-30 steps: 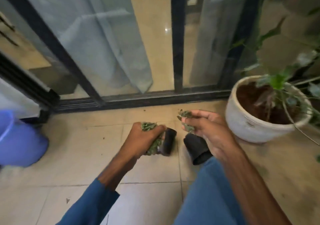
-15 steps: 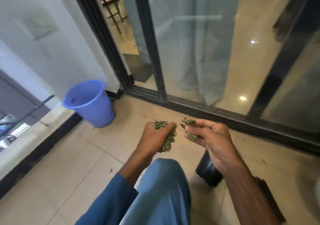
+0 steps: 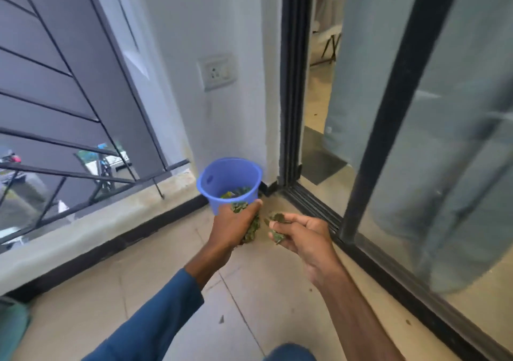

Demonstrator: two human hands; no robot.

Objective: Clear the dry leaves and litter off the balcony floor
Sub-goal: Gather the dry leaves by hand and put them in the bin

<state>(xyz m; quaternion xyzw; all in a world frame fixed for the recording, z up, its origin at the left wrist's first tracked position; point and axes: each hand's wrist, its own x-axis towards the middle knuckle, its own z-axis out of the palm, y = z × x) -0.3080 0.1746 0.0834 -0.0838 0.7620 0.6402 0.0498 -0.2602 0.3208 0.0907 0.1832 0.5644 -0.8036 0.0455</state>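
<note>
Just short of the bucket [image 3: 222, 176], both hands carry leaves [image 3: 277, 235]. The left hand [image 3: 231, 226] has its grip closed round a bunch [image 3: 251, 231] hanging lengthwise down from the fist. The right hand [image 3: 304, 240] pinches a few, fingers half curled. The step is dumping; next, I judge, both go over the bucket's upturned mouth and release.
</note>
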